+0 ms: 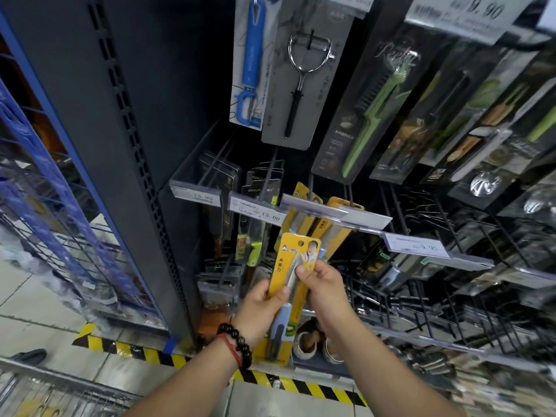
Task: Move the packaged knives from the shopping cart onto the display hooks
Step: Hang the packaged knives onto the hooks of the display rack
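I hold a yellow packaged knife (293, 266) upright in front of the shelving, its hang hole at the top. My left hand (260, 311), with a bead bracelet at the wrist, grips the pack's lower left side. My right hand (323, 291) pinches its right edge. Just above hang more yellow knife packs (323, 224) on a display hook (310, 183) behind a clear price strip. The shopping cart (57, 389) shows at the bottom left, with yellow packs inside.
Peelers and knives in dark packs hang on the upper hooks (301, 85). Several bare black hooks (445, 224) stick out at the right. A dark shelf upright (126, 145) and a blue wire rack (60, 206) stand at the left. Yellow-black tape (144, 353) marks the floor.
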A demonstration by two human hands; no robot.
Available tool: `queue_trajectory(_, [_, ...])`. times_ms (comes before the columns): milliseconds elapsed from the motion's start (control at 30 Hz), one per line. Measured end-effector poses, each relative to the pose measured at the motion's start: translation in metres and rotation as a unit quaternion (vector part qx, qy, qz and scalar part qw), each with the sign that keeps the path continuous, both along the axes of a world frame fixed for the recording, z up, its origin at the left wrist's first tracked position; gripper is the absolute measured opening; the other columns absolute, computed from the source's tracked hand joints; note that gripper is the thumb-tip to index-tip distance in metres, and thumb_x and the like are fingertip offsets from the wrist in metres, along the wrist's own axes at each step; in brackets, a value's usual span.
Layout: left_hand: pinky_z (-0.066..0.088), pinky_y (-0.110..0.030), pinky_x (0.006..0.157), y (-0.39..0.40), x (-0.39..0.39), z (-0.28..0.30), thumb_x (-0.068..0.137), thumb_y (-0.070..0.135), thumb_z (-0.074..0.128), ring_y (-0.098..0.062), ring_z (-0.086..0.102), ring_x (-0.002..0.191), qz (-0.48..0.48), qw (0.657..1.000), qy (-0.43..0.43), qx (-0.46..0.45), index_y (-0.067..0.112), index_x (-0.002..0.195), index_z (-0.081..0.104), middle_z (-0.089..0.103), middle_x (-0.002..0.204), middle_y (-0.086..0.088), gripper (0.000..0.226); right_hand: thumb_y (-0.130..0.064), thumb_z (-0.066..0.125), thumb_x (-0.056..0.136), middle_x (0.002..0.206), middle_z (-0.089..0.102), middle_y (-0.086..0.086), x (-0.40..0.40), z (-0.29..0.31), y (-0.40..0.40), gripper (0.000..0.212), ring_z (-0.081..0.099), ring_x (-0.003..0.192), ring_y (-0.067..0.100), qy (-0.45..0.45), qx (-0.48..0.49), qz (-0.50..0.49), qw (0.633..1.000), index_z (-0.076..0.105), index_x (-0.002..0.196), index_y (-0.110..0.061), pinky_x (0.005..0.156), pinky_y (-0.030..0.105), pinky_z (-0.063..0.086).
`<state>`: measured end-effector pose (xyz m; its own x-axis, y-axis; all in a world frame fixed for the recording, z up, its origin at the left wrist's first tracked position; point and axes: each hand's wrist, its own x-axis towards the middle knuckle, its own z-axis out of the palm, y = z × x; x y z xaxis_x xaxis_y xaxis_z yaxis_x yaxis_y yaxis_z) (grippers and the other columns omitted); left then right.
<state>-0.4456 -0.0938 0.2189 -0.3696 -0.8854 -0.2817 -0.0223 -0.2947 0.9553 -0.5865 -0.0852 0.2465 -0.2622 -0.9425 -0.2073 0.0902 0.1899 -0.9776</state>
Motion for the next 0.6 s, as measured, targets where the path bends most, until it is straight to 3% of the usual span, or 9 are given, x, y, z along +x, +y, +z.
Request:
queue_trajectory(67, [0.049, -0.017, 0.083, -0.002, 0.001, 0.001, 0.095, 0.018, 0.059, -0.004, 0.061, 0.1, 0.01, 1.0, -0.001, 0.004, 0.026, 0.109, 0.056, 0.065, 0.109, 0.008, 0.017, -0.026, 0.065, 0.084, 0.104, 0.07, 0.023, -0.004, -0.002, -0.008, 0.025, 0.063, 0.1, 0.045, 0.02, 0.012, -0.031, 0.999, 0.069, 0.099, -0.007, 0.095, 0.059, 0.047])
queue_trajectory(133, [0.046, -0.025, 0.096, -0.004, 0.007, -0.004, 0.093, 0.02, 0.062, -0.005, 0.056, 0.11, 0.017, 1.0, -0.024, 0.006, 0.028, 0.118, 0.05, 0.059, 0.12, 0.007, 0.029, -0.022, 0.062, 0.091, 0.106, 0.07, 0.018, -0.006, -0.002, -0.018, 0.013, 0.063, 0.103, 0.041, 0.035, 0.02, -0.042, 0.998, 0.069, 0.097, -0.013, 0.099, 0.06, 0.044])
queue_trajectory(233, [0.037, -0.028, 0.102, -0.003, 0.021, -0.019, 0.091, 0.027, 0.064, -0.009, 0.045, 0.121, 0.002, 0.995, -0.102, 0.002, 0.025, 0.137, 0.042, 0.047, 0.128, 0.01, 0.051, -0.016, 0.055, 0.097, 0.106, 0.071, 0.01, -0.005, 0.005, -0.032, 0.014, 0.064, 0.105, 0.031, 0.048, 0.018, -0.05, 0.997, 0.067, 0.102, -0.013, 0.099, 0.051, 0.046])
queue_trajectory(333, [0.036, -0.029, 0.104, -0.002, 0.038, -0.04, 0.088, 0.033, 0.067, -0.013, 0.042, 0.13, 0.003, 0.982, -0.187, -0.005, 0.023, 0.143, 0.038, 0.045, 0.136, 0.008, 0.063, -0.011, 0.051, 0.099, 0.108, 0.07, 0.005, -0.002, 0.013, -0.043, 0.017, 0.063, 0.103, 0.022, 0.048, 0.004, -0.047, 0.998, 0.065, 0.108, -0.009, 0.092, 0.035, 0.048])
queue_trajectory(433, [0.038, -0.032, 0.106, -0.001, 0.053, -0.05, 0.087, 0.033, 0.068, -0.015, 0.042, 0.132, 0.012, 0.98, -0.196, 0.006, 0.024, 0.143, 0.038, 0.045, 0.144, 0.003, 0.065, -0.011, 0.05, 0.099, 0.105, 0.068, 0.0, 0.001, 0.014, -0.05, 0.016, 0.061, 0.098, 0.014, 0.049, -0.003, -0.044, 0.998, 0.062, 0.11, -0.009, 0.086, 0.027, 0.045])
queue_trajectory(500, [0.039, -0.032, 0.105, 0.0, 0.056, -0.047, 0.087, 0.033, 0.068, -0.014, 0.043, 0.131, 0.021, 0.98, -0.2, -0.01, 0.028, 0.142, 0.039, 0.046, 0.143, 0.004, 0.063, -0.011, 0.05, 0.099, 0.104, 0.067, 0.0, 0.001, 0.013, -0.052, 0.017, 0.061, 0.099, 0.015, 0.047, -0.009, -0.046, 0.998, 0.061, 0.112, -0.007, 0.092, 0.031, 0.045])
queue_trajectory(600, [0.04, -0.034, 0.107, -0.007, 0.058, -0.023, 0.086, 0.029, 0.068, -0.012, 0.044, 0.129, 0.078, 0.968, -0.214, -0.109, 0.033, 0.137, 0.042, 0.044, 0.137, 0.011, 0.058, -0.011, 0.05, 0.099, 0.094, 0.065, -0.001, 0.0, 0.011, -0.053, 0.012, 0.06, 0.094, 0.018, 0.044, -0.02, -0.051, 0.998, 0.062, 0.101, -0.011, 0.09, 0.036, 0.045])
